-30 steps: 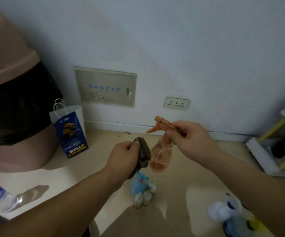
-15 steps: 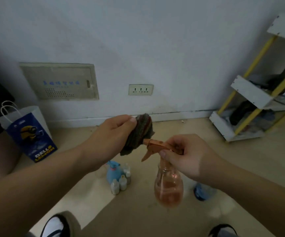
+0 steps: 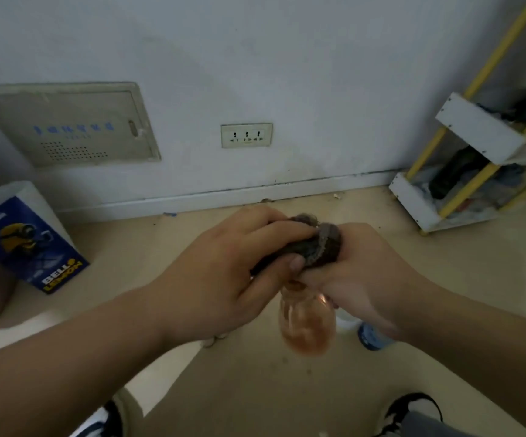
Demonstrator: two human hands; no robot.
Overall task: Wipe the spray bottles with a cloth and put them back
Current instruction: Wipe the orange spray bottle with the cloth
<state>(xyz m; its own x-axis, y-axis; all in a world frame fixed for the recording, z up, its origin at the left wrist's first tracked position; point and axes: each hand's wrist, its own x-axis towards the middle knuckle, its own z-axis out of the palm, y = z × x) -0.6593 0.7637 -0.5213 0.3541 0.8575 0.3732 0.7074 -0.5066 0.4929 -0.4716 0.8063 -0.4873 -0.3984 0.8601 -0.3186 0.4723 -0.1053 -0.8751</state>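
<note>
Step in hand: wiping the sprayer head. Best done with short firm rubs around nozzle and trigger, keeping the bottle upright. Left hand: curled, thumb and fingers pinching cloth onto the top of spray bottle, held above floor. Right hand: wrapped round the neck, fingertips hidden.

floor centre: open | left: paper bag | right: shelf rack, blue bottle
</note>
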